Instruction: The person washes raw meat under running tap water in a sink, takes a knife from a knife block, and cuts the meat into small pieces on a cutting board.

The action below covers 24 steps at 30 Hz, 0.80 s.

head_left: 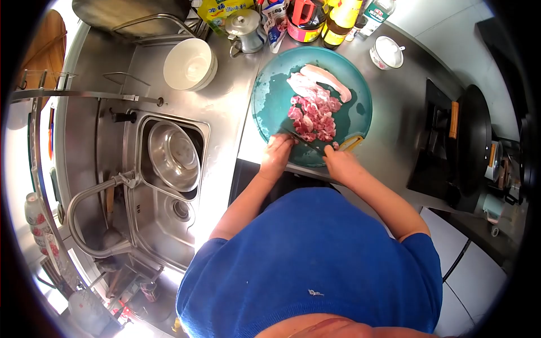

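Observation:
Chopped raw meat [316, 117] lies in a heap on a round green cutting board [270, 84], with a longer pale strip of meat [327, 79] above it. My right hand [341, 163] is closed round the handle of a knife [304, 141], whose blade points left across the lower part of the board. At the board's lower left edge, my left hand [277, 152] has its fingers bent near the blade's tip; whatever is under its fingertips is too small to make out. The board's yellow handle [351, 143] is beside my right hand.
To the left are a white bowl [190, 65] and a sink [204, 132] holding a metal basin [173, 155]. Bottles [341, 22] and a metal pot [245, 31] line the back. A white cup [387, 53] stands at right, beyond it a black wok [473, 135].

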Tool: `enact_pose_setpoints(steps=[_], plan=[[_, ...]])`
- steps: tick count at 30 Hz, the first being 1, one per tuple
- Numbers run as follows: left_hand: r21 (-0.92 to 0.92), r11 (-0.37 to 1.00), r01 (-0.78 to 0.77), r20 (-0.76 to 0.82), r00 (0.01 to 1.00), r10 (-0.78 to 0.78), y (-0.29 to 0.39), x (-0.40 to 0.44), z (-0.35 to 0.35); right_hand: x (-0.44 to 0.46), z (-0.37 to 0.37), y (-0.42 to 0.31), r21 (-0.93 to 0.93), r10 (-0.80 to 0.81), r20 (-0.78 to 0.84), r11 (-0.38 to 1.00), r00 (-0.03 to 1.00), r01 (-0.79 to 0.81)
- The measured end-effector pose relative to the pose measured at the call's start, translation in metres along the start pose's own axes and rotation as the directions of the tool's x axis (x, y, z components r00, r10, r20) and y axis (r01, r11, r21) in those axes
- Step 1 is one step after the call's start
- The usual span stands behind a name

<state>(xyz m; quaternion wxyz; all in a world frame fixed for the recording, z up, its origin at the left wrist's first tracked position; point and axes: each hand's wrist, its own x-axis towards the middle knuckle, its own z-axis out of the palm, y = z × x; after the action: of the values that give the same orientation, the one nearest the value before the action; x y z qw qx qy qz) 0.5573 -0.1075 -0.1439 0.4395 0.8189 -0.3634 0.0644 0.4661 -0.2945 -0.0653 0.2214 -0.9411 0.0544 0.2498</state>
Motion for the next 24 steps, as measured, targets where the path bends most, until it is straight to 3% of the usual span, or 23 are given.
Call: enact_pose_setpoints(steps=[6,8,13,15,18,21,24], plan=[[0.014,0.999,-0.036,0.006,0.999,0.035,-0.003,0.0,-0.001,-0.002,-0.009,-0.018,0.051,0.033,0.059,0.998,0.998,-0.036],[0.006,0.999,-0.042,0.012,0.999,0.042,-0.002,0.0,0.0,0.027,-0.002,-0.03,0.065,-0.046,-0.073,0.997,0.996,0.051],[0.0,0.999,-0.041,0.048,0.998,0.04,-0.002,0.001,-0.006,0.052,0.016,-0.033,0.113,-0.054,-0.133,0.991,0.99,0.07],[-0.011,1.0,-0.019,0.019,1.0,0.02,-0.001,0.003,-0.006,0.029,0.018,-0.018,0.021,-0.053,-0.124,0.998,0.991,0.057],[-0.002,1.0,0.005,0.021,1.0,-0.005,-0.001,-0.001,-0.009,-0.002,0.011,-0.004,0.108,-0.022,-0.039,0.994,0.999,0.026],[0.009,0.996,-0.091,0.067,0.994,0.09,-0.009,0.0,-0.01,-0.012,0.001,-0.01,0.058,0.008,0.036,0.998,0.999,-0.01],[0.013,0.997,-0.078,0.055,0.996,0.077,-0.008,0.0,-0.009,0.009,-0.003,-0.027,0.069,0.022,0.031,0.997,0.999,-0.024]])
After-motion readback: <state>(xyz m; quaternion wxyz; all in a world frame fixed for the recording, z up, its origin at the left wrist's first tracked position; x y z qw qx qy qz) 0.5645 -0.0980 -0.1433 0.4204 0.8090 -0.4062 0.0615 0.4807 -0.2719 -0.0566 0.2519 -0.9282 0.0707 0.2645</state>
